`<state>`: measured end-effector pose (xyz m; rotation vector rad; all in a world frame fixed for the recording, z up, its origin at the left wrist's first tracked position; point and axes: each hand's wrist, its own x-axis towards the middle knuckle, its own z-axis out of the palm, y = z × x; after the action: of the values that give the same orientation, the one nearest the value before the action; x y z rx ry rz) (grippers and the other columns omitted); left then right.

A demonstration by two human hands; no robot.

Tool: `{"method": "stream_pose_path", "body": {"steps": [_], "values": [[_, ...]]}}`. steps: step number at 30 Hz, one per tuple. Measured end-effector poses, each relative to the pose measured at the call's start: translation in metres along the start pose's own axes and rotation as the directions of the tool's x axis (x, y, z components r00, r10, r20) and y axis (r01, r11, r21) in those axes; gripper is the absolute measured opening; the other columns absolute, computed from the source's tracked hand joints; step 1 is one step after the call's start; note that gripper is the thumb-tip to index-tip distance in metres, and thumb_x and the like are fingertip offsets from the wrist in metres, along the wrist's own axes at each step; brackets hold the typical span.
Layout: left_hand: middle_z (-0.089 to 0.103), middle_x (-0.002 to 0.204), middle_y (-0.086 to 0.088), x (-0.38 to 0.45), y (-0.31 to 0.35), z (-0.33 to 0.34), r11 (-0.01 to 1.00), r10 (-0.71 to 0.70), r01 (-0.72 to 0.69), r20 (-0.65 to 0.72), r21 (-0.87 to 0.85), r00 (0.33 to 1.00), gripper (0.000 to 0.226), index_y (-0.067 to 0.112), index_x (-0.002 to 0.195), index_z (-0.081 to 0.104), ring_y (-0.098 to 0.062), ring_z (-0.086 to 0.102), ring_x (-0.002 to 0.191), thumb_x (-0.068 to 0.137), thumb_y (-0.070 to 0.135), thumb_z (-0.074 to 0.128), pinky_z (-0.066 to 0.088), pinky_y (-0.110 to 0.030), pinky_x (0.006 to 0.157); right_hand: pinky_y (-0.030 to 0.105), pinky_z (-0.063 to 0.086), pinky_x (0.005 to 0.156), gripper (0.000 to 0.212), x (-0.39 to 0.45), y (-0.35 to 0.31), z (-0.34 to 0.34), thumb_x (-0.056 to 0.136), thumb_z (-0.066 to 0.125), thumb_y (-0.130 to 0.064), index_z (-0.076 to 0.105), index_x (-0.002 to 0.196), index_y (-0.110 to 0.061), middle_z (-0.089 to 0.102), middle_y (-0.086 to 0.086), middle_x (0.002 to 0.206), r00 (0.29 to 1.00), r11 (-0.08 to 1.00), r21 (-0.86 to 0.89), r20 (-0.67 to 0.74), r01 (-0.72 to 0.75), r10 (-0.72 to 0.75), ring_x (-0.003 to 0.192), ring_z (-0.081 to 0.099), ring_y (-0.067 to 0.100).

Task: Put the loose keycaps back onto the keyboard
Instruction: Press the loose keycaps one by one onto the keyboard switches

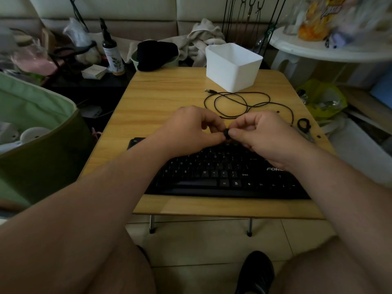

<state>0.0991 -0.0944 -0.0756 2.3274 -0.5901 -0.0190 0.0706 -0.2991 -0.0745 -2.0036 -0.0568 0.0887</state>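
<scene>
Both hands, left (191, 132) and right (263, 134), pinch one black keycap (226, 133) together, above the far edge of the keyboard (222, 175) near the surface's middle. Risk: the small cap slips during handover and drops among the keys.

Table (169, 98) – pale wood grain, smooth; keyboard (212, 175) – matt black plastic; bin (233, 66) – smooth white plastic.

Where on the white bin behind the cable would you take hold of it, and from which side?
Grip the white bin by its open top rim, coming from above: it stands upright, its walls look smooth with no visible handles, and the cable lies on the table in front of it.
</scene>
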Motion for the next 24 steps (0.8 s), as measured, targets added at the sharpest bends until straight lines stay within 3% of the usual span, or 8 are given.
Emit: {"method": "stream_pose_path", "body": {"steps": [3,5,7,9,14,17,20,24], "values": [[0.07,0.082,0.021,0.0,-0.001,-0.001,1.0,0.017,-0.017,-0.012,0.017,1.0,0.006,0.037,0.085,0.076,0.002,0.061,0.089,0.084,0.039,0.082,0.047,-0.017,0.077,0.021,0.055,0.071,0.013,-0.002,-0.001,-0.002,0.086,0.082,-0.01,0.077,0.093,-0.02,0.078,-0.006,0.077,0.999,0.999,0.014,0.021,0.039,-0.04,0.072,0.072,0.003],[0.072,0.083,0.02,-0.001,-0.002,-0.002,1.0,0.027,-0.027,-0.02,0.013,0.999,0.005,0.037,0.085,0.077,0.003,0.062,0.091,0.084,0.038,0.082,0.048,-0.017,0.08,0.031,0.059,0.072,0.016,-0.005,-0.003,-0.004,0.084,0.085,-0.019,0.078,0.096,-0.025,0.078,-0.012,0.083,0.996,0.989,-0.115,0.019,0.09,-0.089,0.071,0.071,0.012],[0.073,0.085,0.019,-0.001,-0.003,-0.003,0.999,0.024,-0.024,-0.023,-0.024,0.999,0.005,0.035,0.087,0.078,0.004,0.063,0.091,0.085,0.036,0.082,0.05,-0.017,0.081,0.021,0.046,0.053,0.014,-0.008,-0.006,-0.005,0.086,0.083,-0.026,0.076,0.097,-0.029,0.068,-0.029,0.07,0.986,0.949,-0.267,0.027,0.167,-0.166,0.051,0.053,0.007],[0.073,0.085,0.017,-0.001,-0.005,-0.004,0.996,0.011,-0.014,-0.034,-0.09,0.999,0.004,0.033,0.087,0.079,0.003,0.065,0.089,0.086,0.033,0.083,0.051,-0.015,0.079,0.01,0.031,0.044,0.012,-0.01,-0.009,-0.006,0.088,0.081,-0.029,0.075,0.098,-0.031,0.056,-0.037,0.056,0.972,0.917,-0.327,0.023,0.228,-0.233,0.044,0.042,0.003],[0.075,0.089,0.014,-0.001,-0.009,-0.007,0.984,-0.013,0.023,0.061,-0.175,0.998,0.006,0.034,0.09,0.081,-0.004,0.067,0.091,0.087,0.03,0.084,0.051,-0.013,0.081,0.006,0.035,0.049,0.013,-0.013,-0.01,-0.006,0.086,0.082,-0.03,0.075,0.097,-0.031,0.061,-0.03,0.061,0.952,0.861,-0.42,0.025,0.286,-0.304,0.051,0.05,-0.003],[0.072,0.092,0.021,0.0,-0.017,-0.012,0.996,-0.068,0.073,0.101,-0.048,0.993,0.013,0.039,0.102,0.08,0.001,0.063,0.092,0.092,0.031,0.079,0.048,-0.009,0.074,0.006,0.039,0.059,0.017,-0.008,-0.01,-0.008,0.086,0.081,-0.037,0.077,0.102,-0.031,0.068,-0.02,0.081,0.959,0.773,-0.57,0.113,0.278,-0.261,0.069,0.059,-0.01],[0.068,0.093,0.023,0.001,-0.022,-0.012,0.991,-0.131,0.13,0.088,0.016,0.988,0.012,0.04,0.105,0.078,0.004,0.06,0.09,0.094,0.037,0.075,0.046,-0.017,0.074,0.032,0.057,0.072,0.021,-0.004,-0.014,-0.007,0.089,0.076,-0.045,0.076,0.107,-0.035,0.067,-0.019,0.084,0.968,0.654,-0.716,0.218,0.246,-0.126,0.078,0.062,0.0],[0.07,0.09,0.022,0.002,-0.021,-0.007,0.992,-0.129,0.126,0.123,0.032,0.984,0.013,0.039,0.101,0.077,0.008,0.059,0.079,0.089,0.044,0.079,0.042,-0.016,0.068,0.03,0.053,0.065,0.017,0.0,-0.021,0.002,0.09,0.073,-0.046,0.074,0.104,-0.036,0.063,-0.018,0.082,0.957,0.566,-0.782,0.287,0.259,-0.042,0.075,0.058,0.0]]}}
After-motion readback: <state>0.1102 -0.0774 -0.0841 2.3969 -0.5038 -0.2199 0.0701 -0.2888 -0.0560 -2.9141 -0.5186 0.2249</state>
